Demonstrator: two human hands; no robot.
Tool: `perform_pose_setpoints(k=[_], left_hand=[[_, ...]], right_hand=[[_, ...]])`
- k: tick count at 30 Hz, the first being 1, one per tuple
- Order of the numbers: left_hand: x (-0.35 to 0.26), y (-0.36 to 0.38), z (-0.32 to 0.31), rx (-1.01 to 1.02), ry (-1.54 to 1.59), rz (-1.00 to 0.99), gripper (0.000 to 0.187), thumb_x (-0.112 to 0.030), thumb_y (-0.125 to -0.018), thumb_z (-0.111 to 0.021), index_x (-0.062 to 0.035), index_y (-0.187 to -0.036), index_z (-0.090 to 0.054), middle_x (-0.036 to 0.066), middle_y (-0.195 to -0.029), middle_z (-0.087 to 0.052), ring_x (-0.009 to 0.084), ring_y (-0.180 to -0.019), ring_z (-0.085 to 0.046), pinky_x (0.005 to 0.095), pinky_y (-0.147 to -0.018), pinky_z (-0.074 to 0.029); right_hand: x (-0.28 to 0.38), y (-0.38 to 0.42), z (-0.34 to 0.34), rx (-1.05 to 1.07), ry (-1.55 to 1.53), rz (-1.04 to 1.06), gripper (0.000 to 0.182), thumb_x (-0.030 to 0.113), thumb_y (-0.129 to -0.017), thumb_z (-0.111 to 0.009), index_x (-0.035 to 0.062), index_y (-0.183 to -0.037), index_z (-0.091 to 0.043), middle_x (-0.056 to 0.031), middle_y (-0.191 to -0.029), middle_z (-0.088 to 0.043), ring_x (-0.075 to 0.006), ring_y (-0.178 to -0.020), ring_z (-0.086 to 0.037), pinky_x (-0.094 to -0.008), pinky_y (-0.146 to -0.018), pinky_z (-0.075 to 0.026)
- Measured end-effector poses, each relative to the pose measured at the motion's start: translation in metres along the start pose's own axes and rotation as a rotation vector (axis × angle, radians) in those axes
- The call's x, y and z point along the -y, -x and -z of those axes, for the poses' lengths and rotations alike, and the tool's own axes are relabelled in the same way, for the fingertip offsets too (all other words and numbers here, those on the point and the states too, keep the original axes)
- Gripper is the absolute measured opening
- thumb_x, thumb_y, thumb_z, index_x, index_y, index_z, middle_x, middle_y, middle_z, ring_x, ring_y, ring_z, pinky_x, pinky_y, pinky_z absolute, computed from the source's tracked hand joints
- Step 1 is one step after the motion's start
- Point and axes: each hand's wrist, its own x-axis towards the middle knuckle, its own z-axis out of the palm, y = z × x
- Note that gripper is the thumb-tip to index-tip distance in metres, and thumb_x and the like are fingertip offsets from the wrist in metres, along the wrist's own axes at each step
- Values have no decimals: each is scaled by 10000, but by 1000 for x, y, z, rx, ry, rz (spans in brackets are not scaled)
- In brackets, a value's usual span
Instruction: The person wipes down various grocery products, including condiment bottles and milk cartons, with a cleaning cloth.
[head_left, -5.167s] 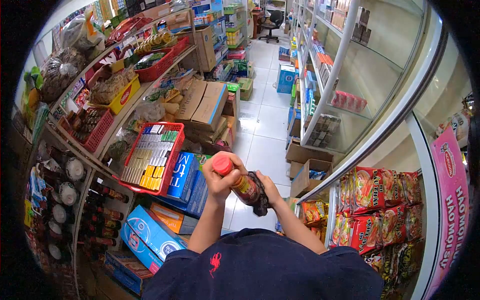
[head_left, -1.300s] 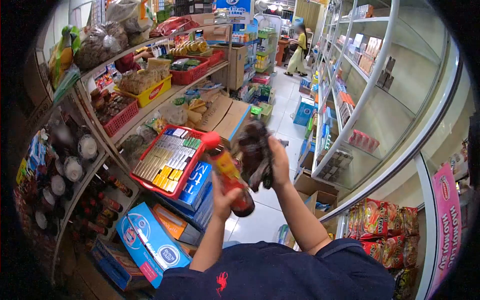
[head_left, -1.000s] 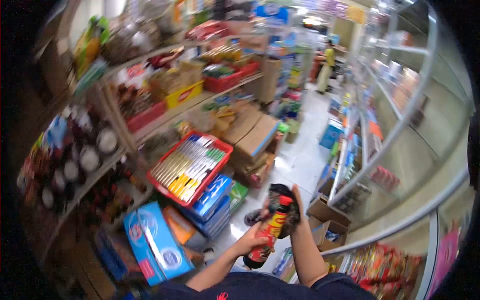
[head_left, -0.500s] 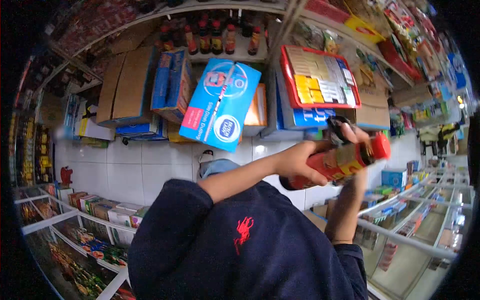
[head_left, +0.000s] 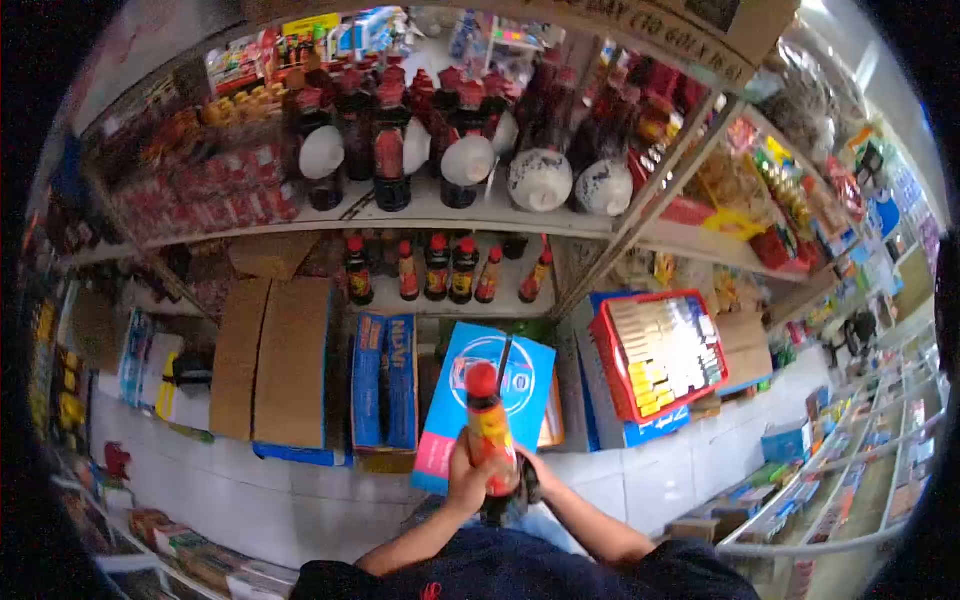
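Note:
My left hand (head_left: 468,482) is wrapped round the lower part of a sauce bottle (head_left: 490,432) with a red cap and a red and yellow label. The bottle stands nearly upright in front of my body. Close at its right side, my right hand (head_left: 538,474) is closed on a dark, crumpled, cloth-like thing (head_left: 524,492); its fingers are partly hidden. Behind the bottle lies a light blue carton (head_left: 535,395). Several similar red-capped bottles (head_left: 437,268) stand in a row on the lower shelf (head_left: 400,308).
Large dark bottles (head_left: 392,150) with red caps and white round pieces line the upper shelf. Brown cartons (head_left: 290,360) and a blue box (head_left: 385,380) are at left. A red tray (head_left: 612,375) of small packs sits at right, with a glass case (head_left: 830,490) beyond.
The bottle has swung from tilted at my right to nearly upright in front of me. Both hands have come to the middle, and the view has risen towards the shelves.

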Motion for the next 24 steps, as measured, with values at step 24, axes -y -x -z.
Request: perform_pose_setpoints(k=[24], left_hand=[[194,-345,11,-35,-851,-105,239,-83,-603,-720,-15,-784,-579,103,-820,-615,184,-764,-579,277,-715,-440]], right_hand=[[-12,-54,166,-434,153,-110,398,351,-821,-507,-9,-670,-585,-45,-620,-569,-97,-533,-507,-233,-510,-406]])
